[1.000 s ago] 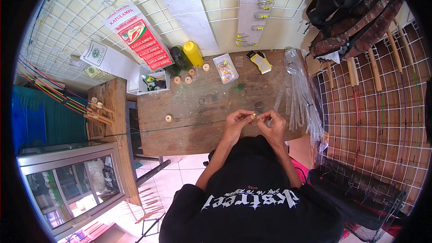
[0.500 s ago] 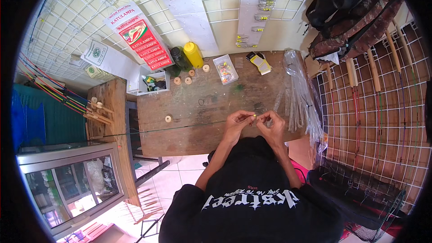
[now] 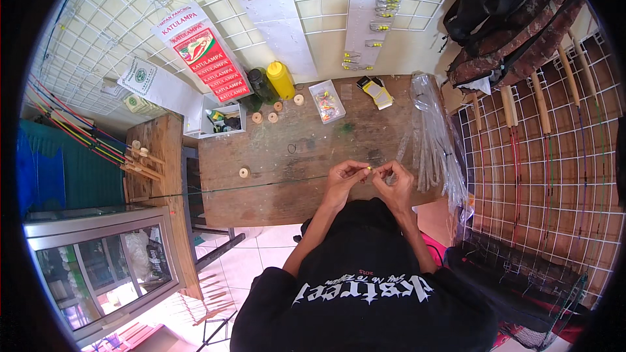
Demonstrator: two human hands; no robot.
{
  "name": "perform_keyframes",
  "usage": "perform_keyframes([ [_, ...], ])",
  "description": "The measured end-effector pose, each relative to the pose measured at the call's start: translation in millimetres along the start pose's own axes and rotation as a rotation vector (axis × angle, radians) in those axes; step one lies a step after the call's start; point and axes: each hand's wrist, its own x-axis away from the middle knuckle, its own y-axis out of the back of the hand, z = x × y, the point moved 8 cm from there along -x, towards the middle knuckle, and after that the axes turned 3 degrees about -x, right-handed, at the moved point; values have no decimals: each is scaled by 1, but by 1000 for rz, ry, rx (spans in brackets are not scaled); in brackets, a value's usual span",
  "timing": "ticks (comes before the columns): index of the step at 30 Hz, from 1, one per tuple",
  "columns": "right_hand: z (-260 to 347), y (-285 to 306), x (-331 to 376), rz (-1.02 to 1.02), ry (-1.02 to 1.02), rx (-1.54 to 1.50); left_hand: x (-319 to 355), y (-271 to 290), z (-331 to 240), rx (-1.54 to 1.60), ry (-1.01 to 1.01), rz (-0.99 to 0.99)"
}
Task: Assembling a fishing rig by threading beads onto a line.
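Note:
Over the front right of the wooden table, my two hands meet fingertip to fingertip. Between them shows a small bright yellow piece (image 3: 370, 168), too small to name. My left hand (image 3: 347, 179) pinches it with thumb and forefinger. My right hand (image 3: 395, 181) is also closed in a pinch just beside it; whatever lies in those fingertips is too fine to see. A thin dark rod (image 3: 274, 184) runs from the left across the table to my left hand, where its end is hidden.
Wooden spools (image 3: 244, 173), a yellow bottle (image 3: 280, 80), a white tray of small colourful pieces (image 3: 327, 102) and a yellow-black packet (image 3: 376, 93) stand on the table (image 3: 280, 150). Clear plastic sleeves (image 3: 430, 137) lie at its right. A glass cabinet (image 3: 104, 267) is at left.
My right fingers have shifted very slightly at the yellow piece. Otherwise the hands and the things on the table stay where they were.

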Motion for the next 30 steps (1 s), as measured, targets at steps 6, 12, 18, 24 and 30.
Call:
perform_keyframes([
  [6,-3,-1,0,12,-2,-3,-1,1,0,-13,-7,8],
  [12,-3,-2,1,16,-1,4,-1,2,0,-5,-5,-5],
  [18,-2,-1,1,11,12,-3,-1,4,1,1,-19,-13],
  [24,0,-1,1,11,4,-8,-1,1,-1,-8,-19,2],
  [30,0,-3,1,26,3,2,0,2,-1,-3,-10,-1],
])
